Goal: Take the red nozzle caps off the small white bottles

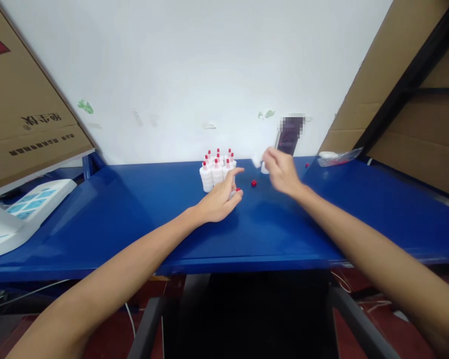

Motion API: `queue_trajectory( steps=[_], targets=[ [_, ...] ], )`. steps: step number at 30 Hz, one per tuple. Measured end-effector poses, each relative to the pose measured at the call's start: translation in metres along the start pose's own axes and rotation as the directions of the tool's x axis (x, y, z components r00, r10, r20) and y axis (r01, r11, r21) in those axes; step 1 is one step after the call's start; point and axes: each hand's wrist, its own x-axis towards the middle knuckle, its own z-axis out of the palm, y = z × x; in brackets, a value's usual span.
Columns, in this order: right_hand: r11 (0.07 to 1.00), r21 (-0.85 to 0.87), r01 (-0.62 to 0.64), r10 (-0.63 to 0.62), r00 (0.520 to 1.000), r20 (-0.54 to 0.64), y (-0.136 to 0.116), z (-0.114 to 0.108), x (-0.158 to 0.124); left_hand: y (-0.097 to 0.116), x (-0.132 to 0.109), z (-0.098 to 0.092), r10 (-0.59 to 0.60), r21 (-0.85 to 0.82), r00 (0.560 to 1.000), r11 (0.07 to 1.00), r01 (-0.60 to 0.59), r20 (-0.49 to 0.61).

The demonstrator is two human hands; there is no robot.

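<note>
My left hand [221,198] is beside the front of a cluster of white squeeze bottles [207,178] with red-tipped nozzles. Its index finger points out, and the other fingers curl round a small white piece with a red tip [238,189], mostly hidden in the palm. My right hand [282,172] is pinched on a small white piece [256,159], blurred by motion, its kind unclear. Just behind the right fingers shows part of a white bottle [264,168]. Small red caps [253,183] lie bunched on the blue table between my hands.
A dark phone-like slab [289,135] leans on the wall. At the right are a clear plastic bag [339,157] with red pieces and a lone red cap [307,165]. A white device [33,209] stands at the left, below a large cardboard box [30,99].
</note>
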Motion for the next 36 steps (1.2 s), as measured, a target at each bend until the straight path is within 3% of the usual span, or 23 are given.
queue_trajectory(
  steps=[2, 6, 16, 22, 25, 28, 31, 36],
  targets=[
    [0.979, -0.198, -0.051, 0.048, 0.999, -0.023, 0.018, -0.012, 0.013, 0.000, 0.000, 0.000, 0.027, 0.017, 0.999, 0.999, -0.028, 0.041],
    [0.854, -0.516, -0.065, 0.144, 0.983, 0.115, 0.047, -0.026, 0.037, -0.001, 0.001, 0.001, 0.058, 0.030, 0.994, 0.998, -0.062, 0.094],
    [0.790, -0.608, -0.077, 0.238, 0.953, 0.190, 0.061, -0.014, 0.052, -0.001, 0.000, 0.000, 0.164, 0.079, 0.973, 0.981, -0.178, 0.164],
    [0.834, -0.545, -0.085, 0.173, 0.978, 0.112, 0.063, -0.019, 0.035, -0.003, 0.000, 0.001, 0.153, 0.097, 0.975, 0.981, -0.170, 0.162],
    [0.878, -0.478, 0.026, 0.089, 0.972, 0.216, 0.049, -0.014, 0.018, -0.007, 0.001, 0.002, 0.124, 0.114, 0.983, 0.984, -0.140, 0.139],
    [0.944, -0.251, 0.212, -0.102, 0.915, 0.390, 0.017, -0.002, 0.003, -0.013, 0.002, 0.003, 0.040, 0.147, 0.997, 0.988, -0.048, 0.060],
    [0.947, -0.035, 0.318, -0.263, 0.836, 0.481, -0.017, 0.013, -0.007, -0.018, 0.003, 0.002, 0.013, 0.114, 1.000, 0.993, -0.014, 0.008],
    [0.949, 0.048, 0.312, -0.289, 0.797, 0.531, -0.037, 0.024, -0.015, -0.022, 0.003, 0.000, 0.019, 0.058, 1.000, 0.998, -0.019, 0.005]
  ],
)
